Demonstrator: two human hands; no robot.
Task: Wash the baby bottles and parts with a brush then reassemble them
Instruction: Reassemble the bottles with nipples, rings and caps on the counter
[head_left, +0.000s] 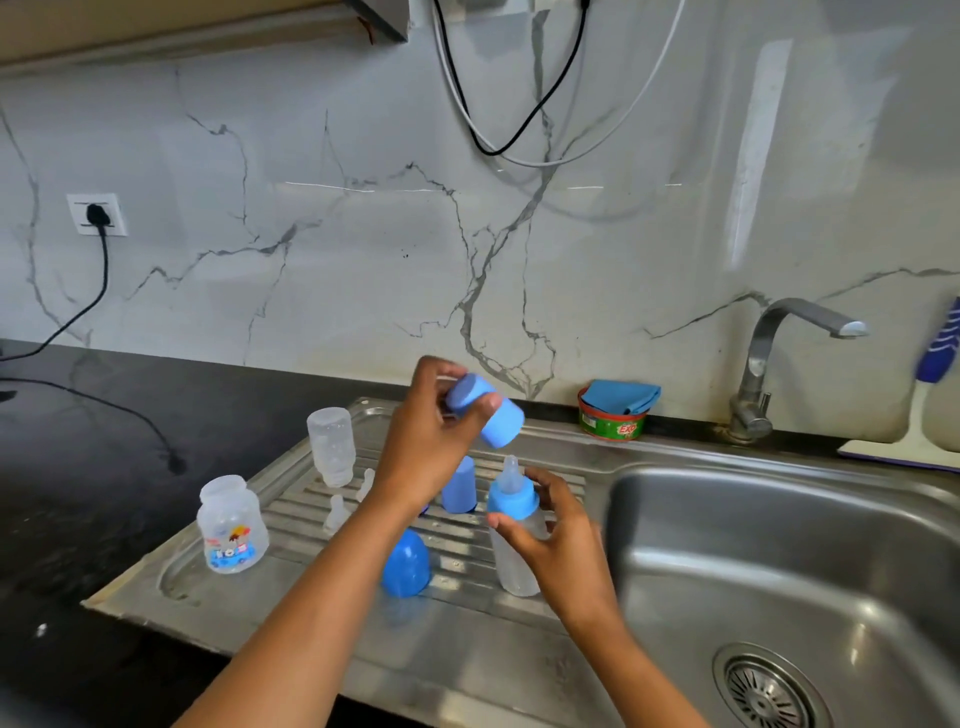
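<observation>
Seen from the head camera, the left hand (431, 447) is raised above the steel drainboard (467, 649). Its fingers (441, 370) and thumb are curled round a light blue cap (491, 418). The cap is tilted, narrow closed end up and to the left, wider end down and to the right.

Lower and a little to the right, the right hand (558, 535) grips a clear bottle (514, 569) that stands upright on the drainboard. The thumb is across the front and the fingers wrap round the back. The bottle wears a blue collar (511, 500) with a clear teat (511, 470) poking up through it. The held cap hangs above and slightly left of the teat, not touching it.

A second light blue cap (460, 488) stands on the ribs just behind the left wrist. A darker blue domed cap (408, 564) sits nearer the front, partly hidden by the left forearm.

Further left are a tall clear bottle (332, 447) (neck down, as far as one can tell), two loose teats (336, 512) and a squat printed bottle (232, 527) by the black worktop (104, 467).

To the right lie the sink basin (831, 545) and the tap (769, 358). A green tub (613, 423) topped with a blue cloth (621, 396) stands behind the basin.
</observation>
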